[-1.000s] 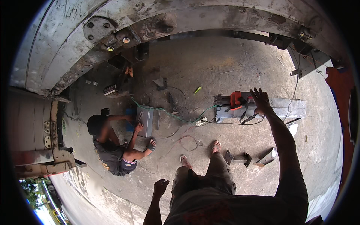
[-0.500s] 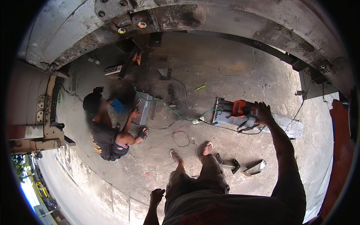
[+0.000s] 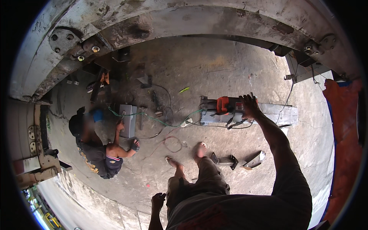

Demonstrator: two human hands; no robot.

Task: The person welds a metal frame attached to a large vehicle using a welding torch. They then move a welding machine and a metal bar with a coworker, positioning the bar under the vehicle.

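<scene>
Right hand (image 3: 250,105): lay on the orange-and-black machine (image 3: 226,105), fingers spread, gripping nothing.
Machine: sat on the grey steel beam (image 3: 268,114) on the concrete floor (image 3: 214,65).
Left hand (image 3: 157,201): hung low, fingers loosely apart, empty.
Around: green cable (image 3: 168,123), two metal brackets (image 3: 237,161) by the feet, a crouching person (image 3: 97,147) at a grey box (image 3: 128,120).

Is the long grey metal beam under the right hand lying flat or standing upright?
Lying flat: the beam rests lengthwise on the floor.
</scene>
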